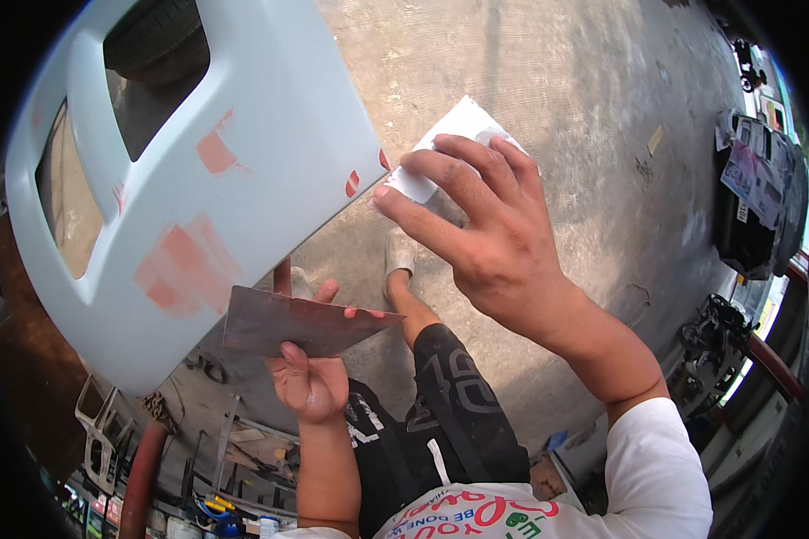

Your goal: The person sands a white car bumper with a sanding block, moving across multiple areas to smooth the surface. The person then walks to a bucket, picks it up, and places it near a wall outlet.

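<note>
My right hand (485,216) is closed over a flat white pad or spreader (458,117), held just off the right edge of a pale blue-white car bumper panel (279,108). The panel fills the upper left and carries salmon patches (184,260) and small red marks near its edge. My left hand (310,391) grips a thin, grey-brown rectangular plate (306,323) from below, with some fingertips curled over its far edge; the plate is beside the panel's lower edge.
A dark car (755,225) with a sheet on it stands at the right, above dark motorbike-like parts (710,341). A red pipe (139,481) and cluttered frames and tools lie at the lower left. My feet stand on a concrete floor (584,108).
</note>
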`<state>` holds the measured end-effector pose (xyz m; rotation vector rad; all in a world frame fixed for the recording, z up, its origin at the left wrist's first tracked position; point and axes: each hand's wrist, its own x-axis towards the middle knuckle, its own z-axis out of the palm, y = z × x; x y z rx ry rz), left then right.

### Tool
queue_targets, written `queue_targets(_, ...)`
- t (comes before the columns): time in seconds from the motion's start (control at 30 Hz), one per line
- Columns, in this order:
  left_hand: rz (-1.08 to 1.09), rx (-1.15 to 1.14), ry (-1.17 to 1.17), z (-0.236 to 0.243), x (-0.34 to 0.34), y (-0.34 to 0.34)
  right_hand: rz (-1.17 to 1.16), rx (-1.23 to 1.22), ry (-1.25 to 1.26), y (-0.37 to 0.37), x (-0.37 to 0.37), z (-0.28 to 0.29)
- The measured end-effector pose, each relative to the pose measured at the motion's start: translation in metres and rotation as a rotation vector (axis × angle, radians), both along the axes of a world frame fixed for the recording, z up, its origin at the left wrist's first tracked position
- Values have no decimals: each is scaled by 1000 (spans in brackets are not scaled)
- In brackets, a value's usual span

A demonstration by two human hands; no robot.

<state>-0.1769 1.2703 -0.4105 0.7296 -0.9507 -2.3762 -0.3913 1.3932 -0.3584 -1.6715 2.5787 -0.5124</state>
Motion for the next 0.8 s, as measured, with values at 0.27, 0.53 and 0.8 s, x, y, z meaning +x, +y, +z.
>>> queue_targets(0.27, 12, 115, 120, -4, 18, -23, -13, -50, -41, -20, 25, -11)
queue_targets(0.53, -60, 3, 62, -9, 27, -27, -231, -113, -246, -9, 20, -9)
queue_targets(0.8, -80, 48, 105, -5, 25, -31, -194, 37, -285, -22, 35, 9)
